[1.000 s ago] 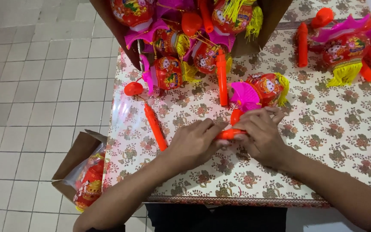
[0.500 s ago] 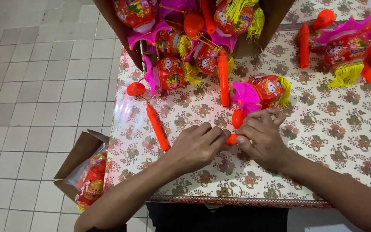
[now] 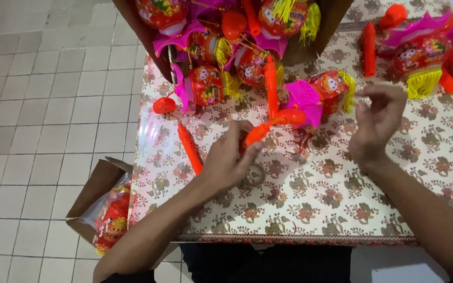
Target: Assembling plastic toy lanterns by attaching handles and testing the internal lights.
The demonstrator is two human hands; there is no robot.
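Observation:
My left hand (image 3: 227, 157) grips an orange plastic lantern handle (image 3: 260, 132) by its lower end, above the table with the flowered cloth (image 3: 310, 204). The handle's round tip (image 3: 292, 115) lies against a red and pink toy lantern (image 3: 321, 94) with a yellow fringe. My right hand (image 3: 376, 123) is raised to the right of that lantern with its fingers apart and pinching nothing I can make out. A roll of clear tape (image 3: 255, 175) lies on the cloth just under my left hand.
An open cardboard box (image 3: 148, 36) full of lanterns stands at the table's far edge. Loose orange handles (image 3: 190, 149) (image 3: 369, 50) and more lanterns (image 3: 425, 52) lie on the cloth. Another box with lanterns (image 3: 98, 194) sits on the tiled floor at left.
Both hands were together on the orange handle near the table's front. Now my right hand has let go and lifted to the right, while my left hand holds the handle alone.

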